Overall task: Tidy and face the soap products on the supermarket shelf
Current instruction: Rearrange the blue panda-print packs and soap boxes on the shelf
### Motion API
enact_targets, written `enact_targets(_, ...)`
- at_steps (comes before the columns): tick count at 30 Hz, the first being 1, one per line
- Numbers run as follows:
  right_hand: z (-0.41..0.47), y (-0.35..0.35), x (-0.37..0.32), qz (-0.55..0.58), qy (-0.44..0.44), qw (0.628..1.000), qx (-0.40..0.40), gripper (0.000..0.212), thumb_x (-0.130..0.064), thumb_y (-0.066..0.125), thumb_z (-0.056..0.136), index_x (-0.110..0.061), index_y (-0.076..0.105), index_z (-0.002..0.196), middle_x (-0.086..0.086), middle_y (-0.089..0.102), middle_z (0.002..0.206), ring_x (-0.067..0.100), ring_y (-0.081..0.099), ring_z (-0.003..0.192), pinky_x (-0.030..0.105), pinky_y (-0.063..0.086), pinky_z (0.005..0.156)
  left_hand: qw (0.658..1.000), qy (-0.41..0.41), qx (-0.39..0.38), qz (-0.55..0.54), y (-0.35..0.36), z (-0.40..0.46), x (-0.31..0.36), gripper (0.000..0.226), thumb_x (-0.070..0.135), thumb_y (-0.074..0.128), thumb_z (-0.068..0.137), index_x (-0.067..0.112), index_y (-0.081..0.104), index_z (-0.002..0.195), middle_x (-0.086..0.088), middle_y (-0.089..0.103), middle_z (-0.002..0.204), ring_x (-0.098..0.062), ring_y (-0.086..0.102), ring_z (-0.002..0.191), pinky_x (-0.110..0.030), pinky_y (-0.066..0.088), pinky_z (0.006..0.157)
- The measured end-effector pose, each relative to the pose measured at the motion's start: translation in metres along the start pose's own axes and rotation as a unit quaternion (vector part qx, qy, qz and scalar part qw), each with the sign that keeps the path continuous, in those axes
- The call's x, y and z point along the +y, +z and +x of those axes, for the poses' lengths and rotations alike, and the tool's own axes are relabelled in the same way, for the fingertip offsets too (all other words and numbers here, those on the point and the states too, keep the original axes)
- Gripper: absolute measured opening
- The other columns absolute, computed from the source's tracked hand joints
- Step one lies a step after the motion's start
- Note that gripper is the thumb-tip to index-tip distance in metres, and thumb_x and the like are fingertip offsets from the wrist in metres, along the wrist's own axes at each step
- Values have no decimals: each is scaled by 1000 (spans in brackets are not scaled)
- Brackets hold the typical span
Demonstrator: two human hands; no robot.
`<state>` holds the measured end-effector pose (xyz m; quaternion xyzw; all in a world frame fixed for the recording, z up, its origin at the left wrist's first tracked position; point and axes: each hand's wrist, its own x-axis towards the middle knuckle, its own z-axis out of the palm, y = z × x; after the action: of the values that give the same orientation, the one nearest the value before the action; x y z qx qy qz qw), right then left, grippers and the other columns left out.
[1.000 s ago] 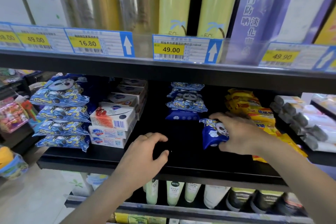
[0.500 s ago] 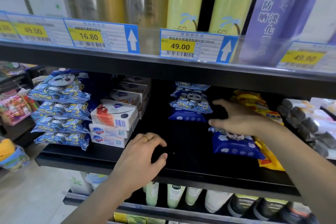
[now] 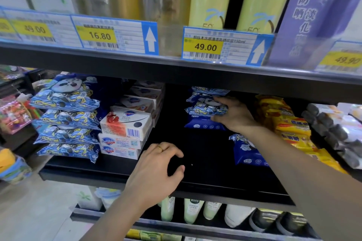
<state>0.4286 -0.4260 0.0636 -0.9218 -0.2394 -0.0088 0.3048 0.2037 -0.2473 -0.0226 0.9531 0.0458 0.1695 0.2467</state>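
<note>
Price tags read 16.80 (image 3: pixel 100 35) and 49.00 (image 3: pixel 205 47); Safeguard soap boxes (image 3: pixel 119 144) stacked mid-left on the black shelf (image 3: pixel 205 182). Right hand (image 3: pixel 235 115) grips the rear blue panda packs (image 3: pixel 205 109), thumb under, probably pinching. Left hand (image 3: pixel 156 168) rests loosely curled on the shelf, holding nothing. Another panda pack (image 3: pixel 246 152) lies partly hidden under the right forearm.

Four blue-and-white panda-print soft packets (image 3: pixel 66 119) lie stacked at the left of the black shelf (image 3: pixel 117 170). Another three or so panda packets (image 3: pixel 203 109) are piled in the middle, and one flat blue packet (image 3: pixel 246 152) lies alone near the front. Three white cardboard soap boxes (image 3: pixel 125 135) form the front stack, with more behind, number unclear. Two hands are in view: left hand (image 3: pixel 156 170), right hand (image 3: pixel 235 115). Four price labels (image 3: pixel 100 36) are readable above.
</note>
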Motion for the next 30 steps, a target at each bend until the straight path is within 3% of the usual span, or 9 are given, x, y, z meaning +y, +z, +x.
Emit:
enact_targets(6,-44,13,-9,32,-38,994,98,67,-21,86,83,-29,60,144,1,40,158,16,43,143,7,22,108,997,-39,-23,-61,-3,1,0,44,75,43,83,50,59,116,39,52,121,8,42,121,-19,38,98)
enact_targets(10,-91,24,-13,56,-118,984,125,67,-14,88,80,-28,63,141,-4,39,157,1,40,136,-4,20,106,971,-102,-6,-214,-13,5,6,50,80,47,79,50,64,115,40,62,115,18,51,115,-14,37,92)
enact_targets(13,-124,33,-16,73,-151,979,114,71,-13,86,82,-32,59,145,-9,33,160,9,43,141,13,35,115,921,-165,21,-352,-26,11,12,51,79,57,77,46,70,112,32,72,108,17,62,103,-16,41,92)
enact_targets(16,-150,44,-19,73,-182,972,131,73,-12,86,82,-32,57,147,-10,30,163,12,39,147,36,42,118,869,-179,-7,-461,-35,15,22,58,69,75,79,30,71,122,14,79,110,-2,73,106,-24,52,96)
enact_targets(18,-161,50,-21,80,-195,968,134,76,-10,86,82,-34,56,147,-12,26,165,10,32,151,40,41,119,854,-176,-42,-488,-35,14,30,58,56,73,78,24,70,126,6,80,111,-10,76,104,-26,60,90)
enact_targets(21,-172,58,-21,91,-214,965,122,79,-8,85,83,-36,53,149,-13,22,166,13,36,148,42,46,114,842,-177,-81,-503,-29,9,37,35,31,74,94,22,69,127,-1,80,114,-19,77,104,-33,64,86)
enact_targets(24,-178,58,-19,104,-205,967,109,90,-19,86,83,-47,38,154,-17,17,165,6,39,144,31,51,105,833,-175,-71,-520,-22,6,33,33,19,75,95,17,69,127,-4,80,114,-23,77,104,-35,63,87)
enact_targets(27,-180,51,-17,125,-159,975,89,102,-43,86,78,-56,21,156,-25,17,161,-1,37,143,19,44,101,829,-152,-67,-533,-20,4,27,38,21,81,92,17,67,127,-3,79,118,-23,76,110,-37,59,97)
enact_targets(30,-182,43,-20,163,-95,978,92,94,-70,74,75,-58,24,153,-32,34,146,0,57,116,17,47,88,832,-134,-55,-536,-20,3,23,47,30,85,82,20,68,124,-2,79,118,-22,75,111,-30,61,91)
